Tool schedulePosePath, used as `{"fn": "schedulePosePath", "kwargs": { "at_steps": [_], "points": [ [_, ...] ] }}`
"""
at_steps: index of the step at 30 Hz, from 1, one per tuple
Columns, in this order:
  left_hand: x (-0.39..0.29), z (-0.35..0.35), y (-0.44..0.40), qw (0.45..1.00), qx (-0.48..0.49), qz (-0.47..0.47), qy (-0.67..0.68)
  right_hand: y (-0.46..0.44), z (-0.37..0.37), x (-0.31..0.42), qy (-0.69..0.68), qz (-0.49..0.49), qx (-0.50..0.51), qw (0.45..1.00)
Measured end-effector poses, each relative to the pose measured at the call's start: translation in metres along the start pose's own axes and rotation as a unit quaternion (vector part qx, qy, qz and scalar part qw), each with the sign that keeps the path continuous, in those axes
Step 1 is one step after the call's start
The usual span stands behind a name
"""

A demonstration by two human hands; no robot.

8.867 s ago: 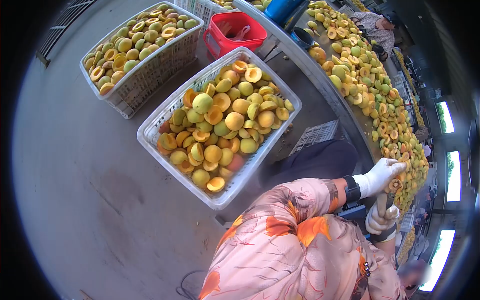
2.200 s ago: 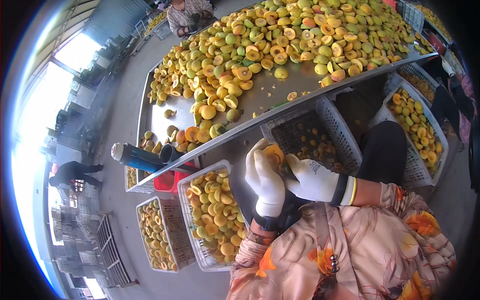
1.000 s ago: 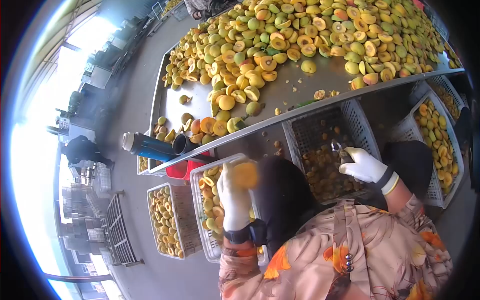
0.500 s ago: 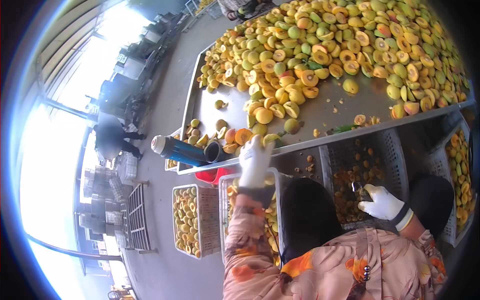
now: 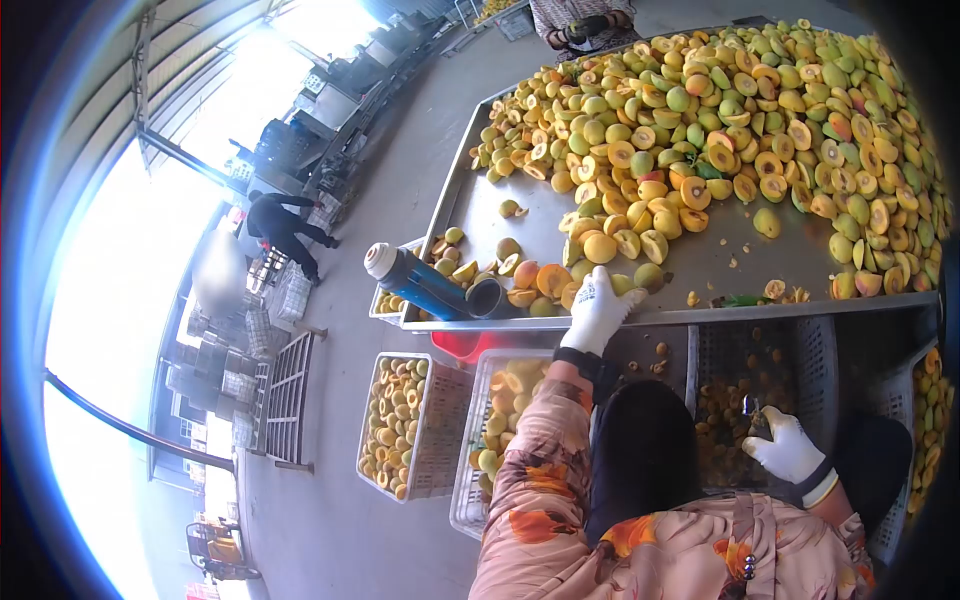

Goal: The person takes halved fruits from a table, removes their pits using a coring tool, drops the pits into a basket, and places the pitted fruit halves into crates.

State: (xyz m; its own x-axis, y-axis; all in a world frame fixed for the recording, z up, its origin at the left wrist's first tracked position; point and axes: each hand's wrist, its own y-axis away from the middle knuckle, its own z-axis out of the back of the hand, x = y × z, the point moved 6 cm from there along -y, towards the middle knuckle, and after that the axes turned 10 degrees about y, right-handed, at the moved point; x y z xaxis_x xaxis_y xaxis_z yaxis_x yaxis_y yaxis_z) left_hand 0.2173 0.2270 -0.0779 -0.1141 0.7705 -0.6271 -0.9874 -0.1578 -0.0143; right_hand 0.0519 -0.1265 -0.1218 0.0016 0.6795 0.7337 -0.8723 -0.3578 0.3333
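My left hand (image 5: 598, 312), in a white glove, reaches over the near edge of the metal table (image 5: 740, 312). Its fingers are apart beside halved fruit, and a green-yellow fruit (image 5: 648, 277) lies just right of the fingertips. My right hand (image 5: 783, 445), also gloved, is closed around a small tool (image 5: 755, 418) with a shiny metal tip. It hangs above a crate (image 5: 815, 385) holding pits. A large heap of halved yellow fruit (image 5: 720, 140) covers much of the table.
A blue bottle (image 5: 420, 285) and a dark cup (image 5: 487, 297) rest at the table's left corner. Crates of fruit (image 5: 393, 425) (image 5: 470, 480) and a red bucket (image 5: 462, 345) stand below. A co-worker (image 5: 585, 22) is across the table; another person (image 5: 285, 225) bends at the far left.
My left hand carried a piece of fruit over the left crate, then moved to the table edge and now shows spread fingers. The right hand keeps its tool over the pit crate. The view has shifted.
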Motion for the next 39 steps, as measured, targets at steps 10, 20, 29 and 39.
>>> {"fn": "schedulePosePath", "kwargs": {
  "at_steps": [10, 20, 29, 39],
  "points": [
    [-0.121, -0.042, 0.041, 0.863, 0.144, -0.049, 0.482, -0.049, 0.088, 0.09, -0.259, 0.082, -0.113, 0.956],
    [-0.153, -0.071, 0.052, 0.787, 0.241, -0.108, 0.558, -0.085, 0.106, 0.095, -0.263, 0.123, -0.081, 0.953],
    [-0.132, -0.092, 0.038, 0.751, 0.309, -0.101, 0.575, -0.101, 0.1, 0.083, -0.296, 0.053, 0.027, 0.953],
    [-0.12, -0.096, 0.027, 0.831, 0.13, -0.163, 0.515, -0.12, 0.102, 0.07, -0.236, 0.081, -0.098, 0.963]
  ]
}}
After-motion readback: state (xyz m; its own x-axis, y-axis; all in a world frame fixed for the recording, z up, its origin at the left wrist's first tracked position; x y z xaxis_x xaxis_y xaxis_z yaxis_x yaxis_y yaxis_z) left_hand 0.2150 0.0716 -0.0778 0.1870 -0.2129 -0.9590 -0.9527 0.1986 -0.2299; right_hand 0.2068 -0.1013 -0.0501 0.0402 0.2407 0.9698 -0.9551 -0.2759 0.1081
